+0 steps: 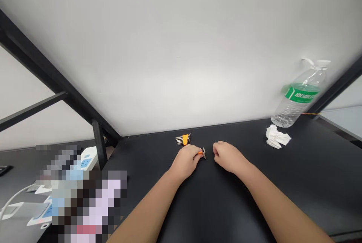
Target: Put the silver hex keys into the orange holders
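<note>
My left hand [185,160] is closed round a small tool with an orange handle and a T-shaped metal head [204,153]. The head sticks out to the right of my fingers, and most of the handle is hidden in the grip. Just beyond that hand, a set of hex keys [185,139] in an orange holder lies on the black table. My right hand [228,156] is a short way to the right of the metal head, its fingers curled together. Whatever is inside them, if anything, is hidden.
A large water bottle [299,96] with a green label stands by the wall at the right. Crumpled white tissue [277,137] lies before it. Black metal bars [53,73] slope along the left. White power strips [89,162] are at the lower left, beside blurred-out patches.
</note>
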Motion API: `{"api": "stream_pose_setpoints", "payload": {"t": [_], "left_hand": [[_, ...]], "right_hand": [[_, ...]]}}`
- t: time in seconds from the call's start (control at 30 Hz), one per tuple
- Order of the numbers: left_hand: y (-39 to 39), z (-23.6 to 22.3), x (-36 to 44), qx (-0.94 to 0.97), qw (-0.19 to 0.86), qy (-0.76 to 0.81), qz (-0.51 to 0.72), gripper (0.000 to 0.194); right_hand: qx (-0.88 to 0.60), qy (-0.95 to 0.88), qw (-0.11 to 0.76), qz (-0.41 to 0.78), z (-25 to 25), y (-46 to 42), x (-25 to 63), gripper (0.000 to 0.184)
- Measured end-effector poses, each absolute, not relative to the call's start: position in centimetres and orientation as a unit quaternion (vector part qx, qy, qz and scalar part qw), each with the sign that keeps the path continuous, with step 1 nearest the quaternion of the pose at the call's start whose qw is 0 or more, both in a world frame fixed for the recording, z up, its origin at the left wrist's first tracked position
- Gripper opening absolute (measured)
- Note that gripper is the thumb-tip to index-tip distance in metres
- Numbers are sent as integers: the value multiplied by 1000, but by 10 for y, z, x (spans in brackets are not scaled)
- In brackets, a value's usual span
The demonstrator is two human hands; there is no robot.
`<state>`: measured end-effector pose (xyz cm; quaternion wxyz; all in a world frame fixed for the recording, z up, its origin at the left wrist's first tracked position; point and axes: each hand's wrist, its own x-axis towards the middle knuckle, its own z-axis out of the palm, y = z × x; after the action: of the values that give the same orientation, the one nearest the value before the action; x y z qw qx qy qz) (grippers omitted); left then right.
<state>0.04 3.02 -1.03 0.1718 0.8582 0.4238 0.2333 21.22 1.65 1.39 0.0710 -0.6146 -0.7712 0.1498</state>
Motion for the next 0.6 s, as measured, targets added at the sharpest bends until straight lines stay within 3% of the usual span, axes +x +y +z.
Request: {"api": "stream_pose_setpoints", "payload": {"t": [0.3, 0.6], "left_hand": [[31, -12, 0, 862, 165, 419, 233, 14], [31, -11, 0, 865, 157, 417, 230, 15]], "right_hand": [[-618, -771, 60, 142, 13, 16, 214, 16], [-589, -767, 129, 218, 10, 19, 240, 12]]}}
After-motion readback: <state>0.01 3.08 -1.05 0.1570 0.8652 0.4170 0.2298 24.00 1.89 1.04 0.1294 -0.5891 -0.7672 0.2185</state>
